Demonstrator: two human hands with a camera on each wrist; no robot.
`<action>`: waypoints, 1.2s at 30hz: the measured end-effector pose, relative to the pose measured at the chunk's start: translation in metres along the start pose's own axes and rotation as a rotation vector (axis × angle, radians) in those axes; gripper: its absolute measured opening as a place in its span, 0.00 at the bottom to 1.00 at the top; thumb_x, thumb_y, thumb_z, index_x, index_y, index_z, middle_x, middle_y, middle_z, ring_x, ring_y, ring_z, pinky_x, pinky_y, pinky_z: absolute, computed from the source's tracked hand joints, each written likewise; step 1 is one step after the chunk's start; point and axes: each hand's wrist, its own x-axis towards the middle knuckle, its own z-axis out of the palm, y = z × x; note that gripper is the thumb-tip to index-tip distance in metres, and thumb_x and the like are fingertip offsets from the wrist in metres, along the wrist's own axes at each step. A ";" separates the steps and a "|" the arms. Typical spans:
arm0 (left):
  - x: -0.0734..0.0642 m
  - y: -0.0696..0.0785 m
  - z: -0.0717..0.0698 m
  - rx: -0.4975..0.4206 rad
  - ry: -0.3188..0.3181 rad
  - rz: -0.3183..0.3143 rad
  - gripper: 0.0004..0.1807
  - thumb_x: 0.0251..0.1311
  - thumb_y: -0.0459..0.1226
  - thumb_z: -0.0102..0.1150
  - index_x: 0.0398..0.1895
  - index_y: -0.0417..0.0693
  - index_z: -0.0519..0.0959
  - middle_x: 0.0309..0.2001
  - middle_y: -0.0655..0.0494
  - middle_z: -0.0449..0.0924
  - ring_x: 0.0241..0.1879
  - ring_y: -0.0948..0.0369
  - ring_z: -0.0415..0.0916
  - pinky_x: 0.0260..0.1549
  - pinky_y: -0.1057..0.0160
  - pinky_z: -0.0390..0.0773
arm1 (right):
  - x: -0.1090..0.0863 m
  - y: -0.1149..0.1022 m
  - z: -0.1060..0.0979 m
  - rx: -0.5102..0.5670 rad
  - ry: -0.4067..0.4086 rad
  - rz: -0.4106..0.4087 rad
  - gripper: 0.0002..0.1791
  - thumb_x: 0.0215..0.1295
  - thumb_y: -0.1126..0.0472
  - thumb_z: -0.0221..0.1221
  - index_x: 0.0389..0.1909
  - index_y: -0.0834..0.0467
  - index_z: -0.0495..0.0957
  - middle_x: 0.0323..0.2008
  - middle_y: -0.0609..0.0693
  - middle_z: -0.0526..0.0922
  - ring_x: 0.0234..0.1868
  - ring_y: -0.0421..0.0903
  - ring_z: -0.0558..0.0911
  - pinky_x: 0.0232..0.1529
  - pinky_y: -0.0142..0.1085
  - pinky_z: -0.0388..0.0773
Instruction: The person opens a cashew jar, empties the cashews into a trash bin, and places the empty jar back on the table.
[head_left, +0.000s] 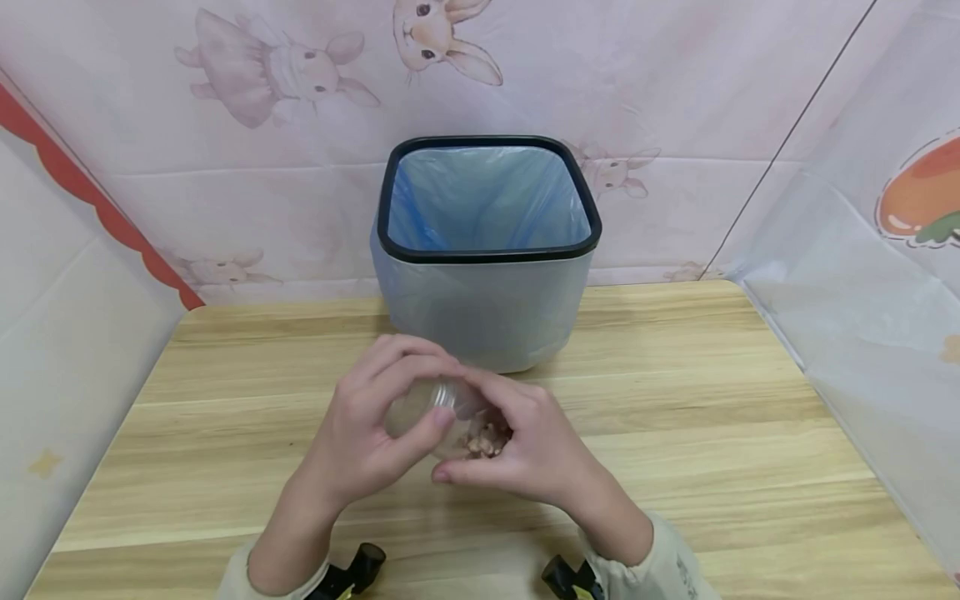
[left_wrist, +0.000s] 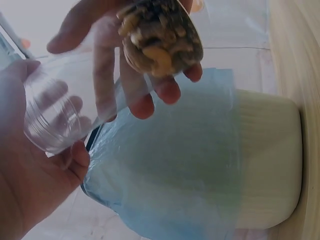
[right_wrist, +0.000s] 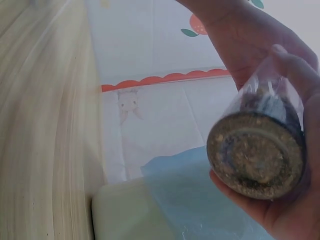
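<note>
A clear plastic jar (head_left: 457, 408) is held tilted in front of the bin, above the table. Brown chunky bits (left_wrist: 162, 42) lie at its base end, their exact kind unclear. My left hand (head_left: 367, 425) grips the ribbed end of the jar, thumb near and fingers over the far side. Around the jar's body, towards the base, curl the fingers of my right hand (head_left: 536, 442). In the right wrist view the round base (right_wrist: 256, 156) faces the camera, with dark brown matter showing through it. Whether a lid sits on the ribbed end cannot be made out.
Just beyond the hands stands a translucent bin (head_left: 483, 304) with a black rim (head_left: 487, 256) and a blue liner (head_left: 487, 200). It is on a light wood table (head_left: 712, 400). Rabbit-printed cloth (head_left: 300, 150) hangs behind, with pale side walls left and right.
</note>
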 end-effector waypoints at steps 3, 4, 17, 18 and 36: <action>-0.001 -0.001 0.000 0.017 0.010 -0.058 0.12 0.66 0.42 0.57 0.44 0.46 0.83 0.43 0.55 0.82 0.39 0.61 0.72 0.34 0.67 0.69 | 0.000 0.000 0.002 -0.062 0.032 -0.007 0.48 0.43 0.38 0.77 0.66 0.53 0.73 0.55 0.46 0.84 0.48 0.38 0.84 0.47 0.30 0.81; -0.002 -0.001 0.000 0.022 0.012 -0.072 0.12 0.66 0.42 0.57 0.44 0.46 0.83 0.44 0.56 0.82 0.38 0.62 0.72 0.33 0.67 0.69 | 0.000 0.000 0.002 -0.075 0.039 -0.006 0.48 0.43 0.38 0.76 0.66 0.54 0.73 0.54 0.46 0.84 0.47 0.38 0.84 0.46 0.30 0.81; -0.005 -0.006 -0.012 0.034 0.170 -0.236 0.11 0.62 0.37 0.54 0.44 0.46 0.83 0.43 0.54 0.83 0.37 0.62 0.74 0.32 0.69 0.71 | -0.001 0.001 0.003 -0.151 0.096 0.033 0.46 0.40 0.37 0.77 0.61 0.53 0.77 0.44 0.46 0.86 0.41 0.37 0.83 0.45 0.33 0.82; -0.005 -0.006 -0.013 0.034 0.174 -0.238 0.12 0.62 0.37 0.54 0.44 0.46 0.83 0.43 0.55 0.83 0.38 0.62 0.75 0.32 0.69 0.71 | -0.001 0.002 0.003 -0.148 0.095 0.036 0.46 0.40 0.37 0.78 0.62 0.53 0.77 0.44 0.46 0.86 0.41 0.37 0.83 0.45 0.33 0.82; -0.005 -0.011 -0.020 -0.050 0.237 -0.204 0.19 0.56 0.34 0.50 0.49 0.35 0.79 0.44 0.51 0.79 0.41 0.60 0.73 0.34 0.69 0.71 | -0.001 0.001 0.002 -0.149 0.091 0.043 0.47 0.40 0.37 0.77 0.62 0.53 0.77 0.44 0.46 0.86 0.41 0.37 0.83 0.45 0.34 0.82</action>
